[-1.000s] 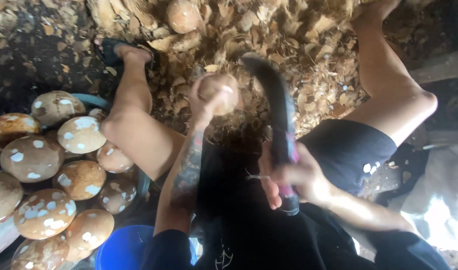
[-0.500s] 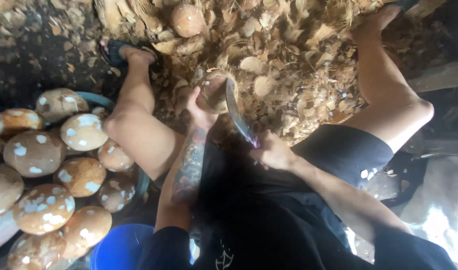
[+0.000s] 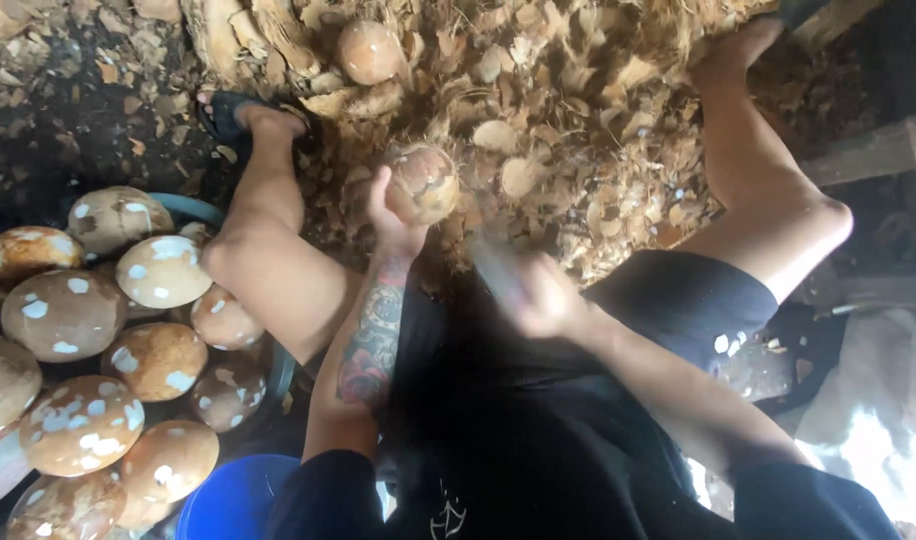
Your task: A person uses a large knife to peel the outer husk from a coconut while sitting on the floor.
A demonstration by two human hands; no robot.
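One coconut sits gripped in the left hand; the blurred right hand hides its grip.

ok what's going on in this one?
A seated person holds a brown coconut up in the left hand, over a heap of husk scraps. The right hand is motion-blurred just below it; whatever it grips is too smeared to make out. Trimmed coconuts with white patches are piled to the person's left, beside a blue container.
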